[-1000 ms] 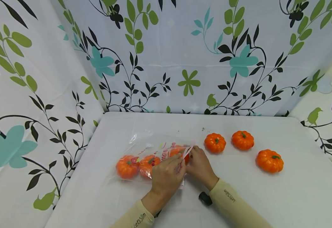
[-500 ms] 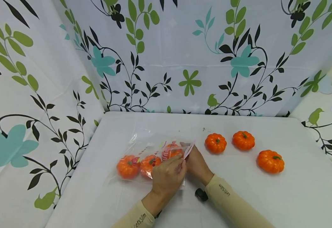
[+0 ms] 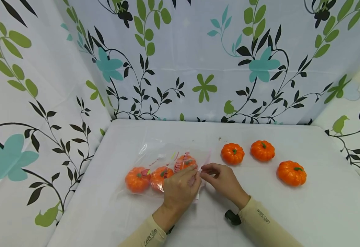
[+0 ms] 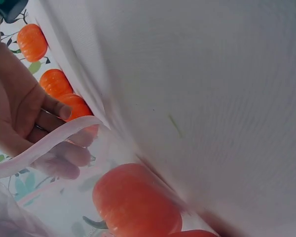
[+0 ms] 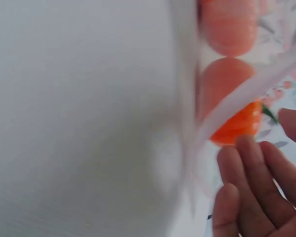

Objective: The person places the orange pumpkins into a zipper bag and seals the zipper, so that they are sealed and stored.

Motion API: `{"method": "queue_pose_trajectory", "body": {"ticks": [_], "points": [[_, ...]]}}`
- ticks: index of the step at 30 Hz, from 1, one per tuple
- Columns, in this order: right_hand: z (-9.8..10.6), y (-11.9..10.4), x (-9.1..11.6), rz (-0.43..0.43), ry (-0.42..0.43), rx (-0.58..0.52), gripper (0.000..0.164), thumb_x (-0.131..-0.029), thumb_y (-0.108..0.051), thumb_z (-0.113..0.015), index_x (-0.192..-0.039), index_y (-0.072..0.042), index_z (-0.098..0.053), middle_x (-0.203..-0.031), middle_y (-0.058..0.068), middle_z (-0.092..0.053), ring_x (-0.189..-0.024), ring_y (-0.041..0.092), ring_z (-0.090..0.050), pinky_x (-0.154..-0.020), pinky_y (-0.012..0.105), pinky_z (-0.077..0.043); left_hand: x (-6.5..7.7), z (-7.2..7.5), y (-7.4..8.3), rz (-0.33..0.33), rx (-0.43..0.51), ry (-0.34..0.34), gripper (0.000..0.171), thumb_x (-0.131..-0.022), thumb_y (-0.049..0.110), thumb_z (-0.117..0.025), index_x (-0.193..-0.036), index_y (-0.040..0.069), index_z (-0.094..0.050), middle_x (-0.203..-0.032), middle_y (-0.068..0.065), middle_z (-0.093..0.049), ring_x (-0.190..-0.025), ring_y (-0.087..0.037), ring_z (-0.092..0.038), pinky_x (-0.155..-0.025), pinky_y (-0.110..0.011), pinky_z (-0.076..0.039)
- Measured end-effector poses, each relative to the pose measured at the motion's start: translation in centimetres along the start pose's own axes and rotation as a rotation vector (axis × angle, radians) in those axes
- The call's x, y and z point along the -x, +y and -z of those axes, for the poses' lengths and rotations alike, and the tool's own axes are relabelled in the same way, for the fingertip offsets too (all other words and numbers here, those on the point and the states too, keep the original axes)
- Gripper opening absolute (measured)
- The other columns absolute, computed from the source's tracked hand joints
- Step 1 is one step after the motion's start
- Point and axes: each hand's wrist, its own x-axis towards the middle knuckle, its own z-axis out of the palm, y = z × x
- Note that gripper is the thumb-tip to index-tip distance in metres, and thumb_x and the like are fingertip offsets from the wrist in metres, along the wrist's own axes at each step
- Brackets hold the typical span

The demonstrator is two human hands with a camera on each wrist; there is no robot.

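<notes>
A clear printed zip bag [image 3: 158,157] lies on the table with three orange toy pumpkins inside, among them a left one [image 3: 137,180], a middle one [image 3: 161,178] and one [image 3: 185,163] near the mouth. My left hand [image 3: 180,188] holds the bag's edge at its mouth. My right hand [image 3: 221,180] is just right of that mouth, fingers loosely bent and holding nothing. In the right wrist view its fingers are spread near the bag's pale zip rim [image 5: 246,94]. The left wrist view looks at a bagged pumpkin [image 4: 135,202] from close by.
Three more toy pumpkins sit on the right of the white table [image 3: 260,206]: a near-left one [image 3: 232,153], a back one [image 3: 262,151] and a right one [image 3: 291,173]. A patterned curtain [image 3: 180,68] hangs behind. A black wrist camera [image 3: 232,217] sits at the right sleeve.
My right hand has come out of the bag's mouth and moved right, leaving the third pumpkin inside. My left hand has kept its place at the bag's edge.
</notes>
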Motion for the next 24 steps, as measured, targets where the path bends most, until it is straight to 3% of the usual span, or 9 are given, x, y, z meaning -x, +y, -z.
{"method": "queue_pose_trajectory", "body": {"ticks": [7, 13, 19, 24], "points": [[0.3, -1.4, -0.4, 0.042, -0.155, 0.0, 0.027, -0.096, -0.021, -0.07, -0.12, -0.009, -0.073, -0.111, 0.0, -0.073, -0.101, 0.017, -0.07, -0.09, 0.04, -0.057, -0.2, 0.3, -0.1, 0.008, 0.006, -0.004, 0.014, -0.081, 0.012, -0.079, -0.092, 0.004, -0.082, -0.094, -0.005, -0.078, -0.08, -0.017, -0.076, -0.059, -0.029, -0.06], [0.0, -1.9, -1.5, 0.058, -0.211, -0.005, 0.024, -0.097, -0.011, -0.062, -0.116, -0.004, -0.073, -0.11, 0.005, -0.073, -0.102, 0.023, -0.07, -0.09, 0.045, -0.057, -0.3, 0.5, -0.1, 0.008, 0.02, -0.006, 0.016, -0.081, 0.012, -0.077, -0.093, 0.002, -0.081, -0.095, -0.007, -0.078, -0.083, -0.017, -0.076, -0.062, -0.028, -0.06], [-0.7, -1.7, -3.2, 0.115, -0.301, -0.169, 0.043, -0.096, -0.001, -0.056, -0.139, 0.004, -0.058, -0.137, 0.016, -0.061, -0.117, 0.03, -0.064, -0.097, 0.044, -0.053, -0.3, 0.5, -0.2, 0.004, 0.035, 0.012, 0.014, -0.08, 0.011, -0.077, -0.091, 0.003, -0.081, -0.095, -0.007, -0.077, -0.084, -0.018, -0.076, -0.068, -0.031, -0.06], [-1.7, -1.5, -4.2, 0.094, -0.342, -0.272, 0.05, -0.099, -0.007, -0.057, -0.148, -0.002, -0.049, -0.151, 0.013, -0.049, -0.137, 0.031, -0.048, -0.111, 0.051, -0.039, -0.4, 0.7, 0.0, 0.01, 0.068, 0.015, 0.012, -0.081, 0.009, -0.077, -0.09, 0.003, -0.081, -0.095, -0.008, -0.077, -0.085, -0.018, -0.076, -0.069, -0.032, -0.061]]}}
